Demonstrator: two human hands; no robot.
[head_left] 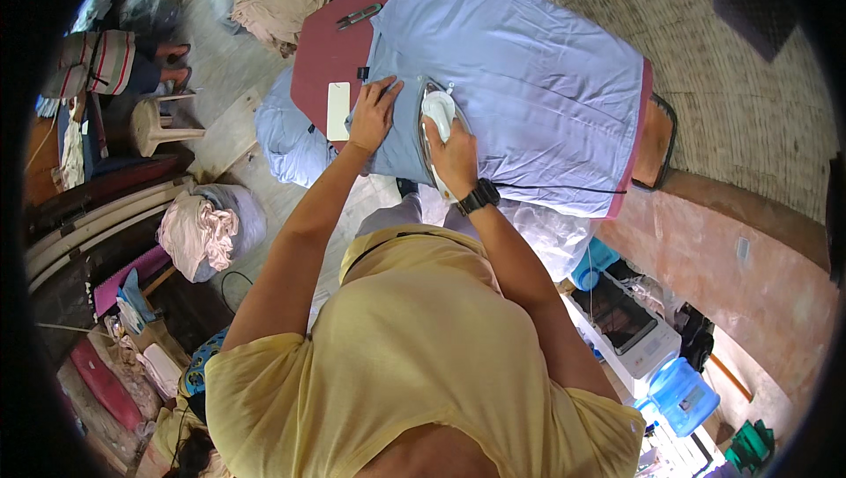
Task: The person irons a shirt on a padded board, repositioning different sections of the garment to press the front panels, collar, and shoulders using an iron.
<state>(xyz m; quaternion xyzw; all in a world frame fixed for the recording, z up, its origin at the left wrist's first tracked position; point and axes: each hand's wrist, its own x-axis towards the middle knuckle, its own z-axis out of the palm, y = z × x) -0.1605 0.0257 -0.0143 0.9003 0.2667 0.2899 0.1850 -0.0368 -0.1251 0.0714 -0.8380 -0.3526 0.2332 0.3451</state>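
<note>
A light blue garment [529, 64] is spread over a dark red ironing board [322, 64]. My right hand [454, 159] is wrapped round the handle of a white iron [438, 111], whose soleplate rests on the cloth near the garment's left part. To the left of it, my left hand [374, 112] lies on a greyer-blue piece of the fabric [401, 125], fingers stretched out and pressing it flat. Beside that hand, a white rectangular card [338, 111] lies on the board. Thread snips [359, 16] rest at the board's far left.
The iron's dark cord [555, 189] runs right across the garment. Blue cloth [286, 139] hangs off the board's left side. A bundle of pink cloth [207, 227] stands on the floor at left, near a plastic chair [163, 125]. Another person [132, 64] is at far left.
</note>
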